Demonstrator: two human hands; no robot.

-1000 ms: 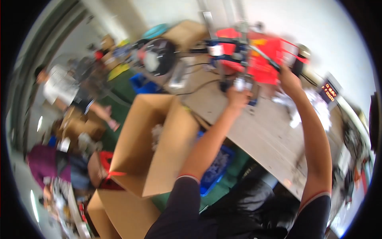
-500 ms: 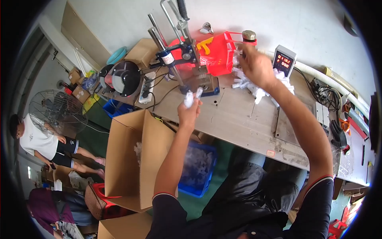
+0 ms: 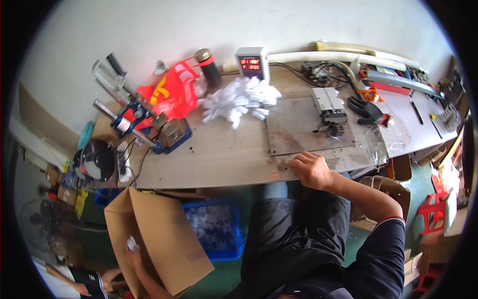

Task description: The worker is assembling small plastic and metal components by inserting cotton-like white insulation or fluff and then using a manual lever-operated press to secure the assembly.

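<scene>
Two hands part ways now: the left hand (image 3: 133,256) has dropped from the desk (image 3: 214,154) into the cardboard box (image 3: 164,239), pinching a white piece (image 3: 131,243), while the right hand (image 3: 309,169), empty and loosely spread, has left the white pile (image 3: 239,102) for the desk's near edge.

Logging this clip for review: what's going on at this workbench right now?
A person sits at a wooden workbench. The left hand is down inside an open brown cardboard box on the floor, holding a small white piece. The right hand rests on the bench's front edge beside a grey metal plate. A heap of white pieces lies farther back, untouched.
</scene>
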